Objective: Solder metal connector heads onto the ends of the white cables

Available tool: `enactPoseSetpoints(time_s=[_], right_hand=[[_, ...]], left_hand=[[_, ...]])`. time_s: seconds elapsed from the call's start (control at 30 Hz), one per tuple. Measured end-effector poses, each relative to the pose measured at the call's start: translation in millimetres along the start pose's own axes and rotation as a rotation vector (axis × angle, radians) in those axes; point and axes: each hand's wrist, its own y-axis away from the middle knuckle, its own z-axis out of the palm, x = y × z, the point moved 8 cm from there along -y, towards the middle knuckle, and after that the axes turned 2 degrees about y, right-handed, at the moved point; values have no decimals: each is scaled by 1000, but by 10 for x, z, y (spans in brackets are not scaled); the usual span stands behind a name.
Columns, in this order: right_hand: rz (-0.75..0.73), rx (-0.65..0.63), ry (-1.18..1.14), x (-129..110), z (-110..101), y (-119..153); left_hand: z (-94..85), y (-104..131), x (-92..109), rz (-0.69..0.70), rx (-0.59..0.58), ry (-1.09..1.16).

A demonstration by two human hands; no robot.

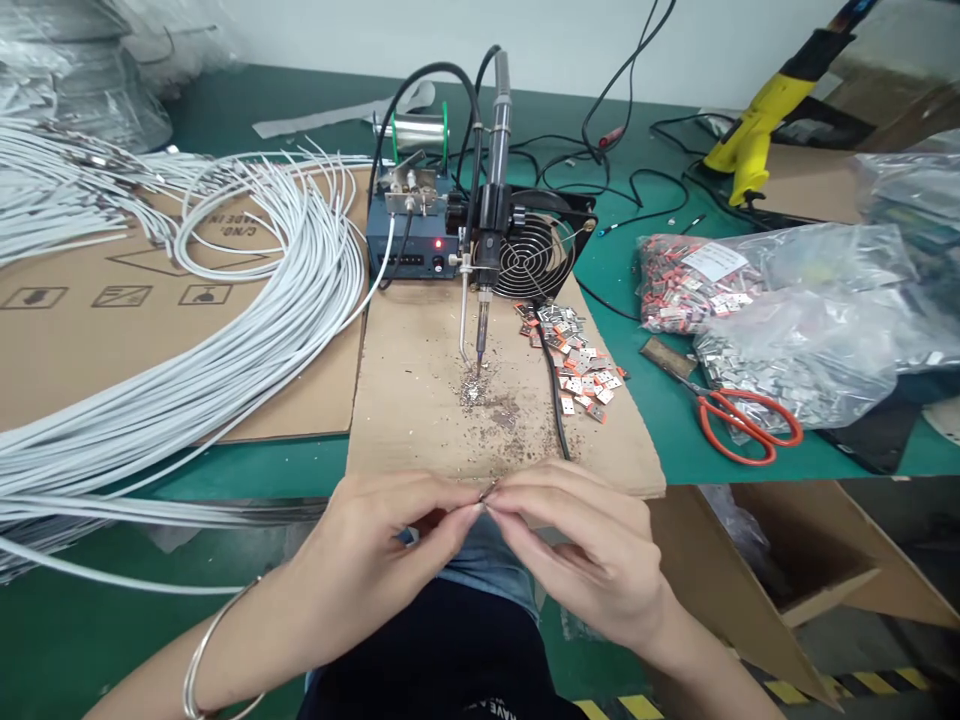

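Note:
My left hand (397, 530) and my right hand (581, 540) meet at the near edge of the cardboard sheet. Their thumbs and forefingers pinch a tiny dark metal piece (488, 492) from both sides; the fingertips hide most of it. A white cable (120, 572) runs from the left to behind my left wrist, and I cannot tell whether it reaches my fingers. Ahead, a soldering iron (491, 220) is fixed tip down in a stand, above a patch of solder crumbs (474, 388). Small metal USB plugs with orange inserts (585, 375) lie loose to the right of it.
A large coil of white cables (300, 290) covers the left cardboard. Behind the iron stand a blue soldering station (409, 245), a fan (532, 250) and a solder spool (420, 135). Scissors (750, 420), bags of plugs (697, 280) and a yellow heat gun (765, 130) lie right.

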Motion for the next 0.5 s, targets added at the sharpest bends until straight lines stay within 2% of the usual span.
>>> enactPoseSetpoints(time_s=[0.13,0.33,0.5], right_hand=[[-12,50,102,-46,38,3],[-24,46,181,-91,130,48],[8,139,119,-72,91,-16]], left_hand=[[-31,44,46,30,62,-143],[-43,82,102,88,121,-357],[-65,45,18,-10,119,-115]])
